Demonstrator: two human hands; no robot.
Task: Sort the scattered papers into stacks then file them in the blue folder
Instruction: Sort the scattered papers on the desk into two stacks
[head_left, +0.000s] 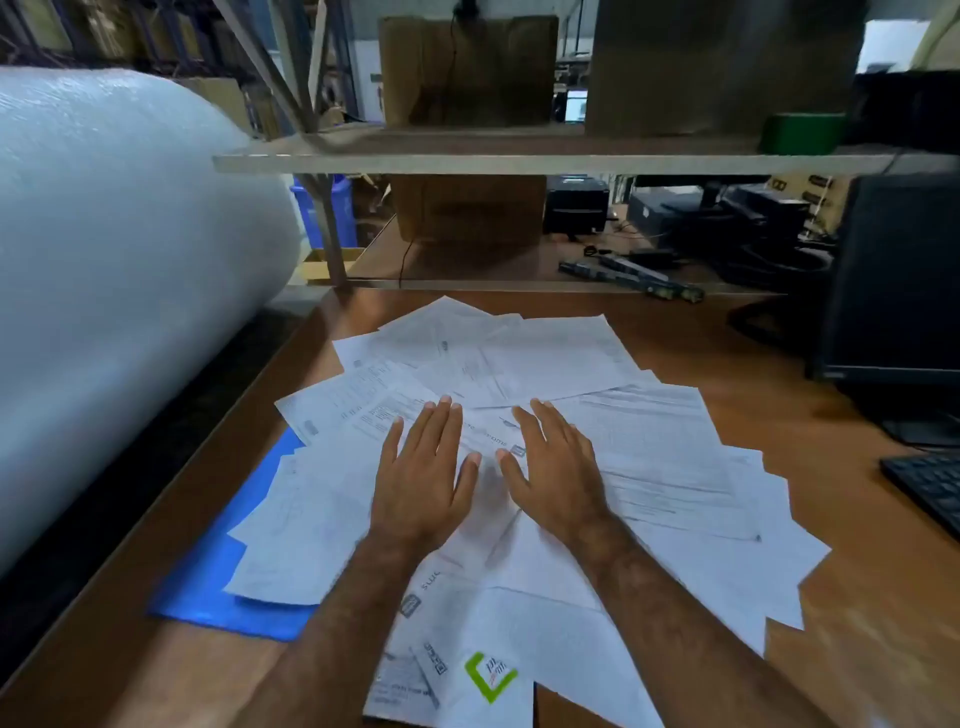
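Both hands (423, 475) flat on papers (649, 457); blue folder (208, 587) half-covered beneath.

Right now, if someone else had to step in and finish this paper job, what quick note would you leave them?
Left hand: open, flat on the papers, holding nothing.
Right hand: open, flat on the papers beside the left one, holding nothing.
Scattered papers: one loose overlapping spread across the middle of the wooden desk.
Blue folder: lies flat at the left edge of the spread, partly buried under sheets.
Done: nothing visible; no stacks yet.
Left: sort the sheets into stacks, free the folder, file the stacks in it.
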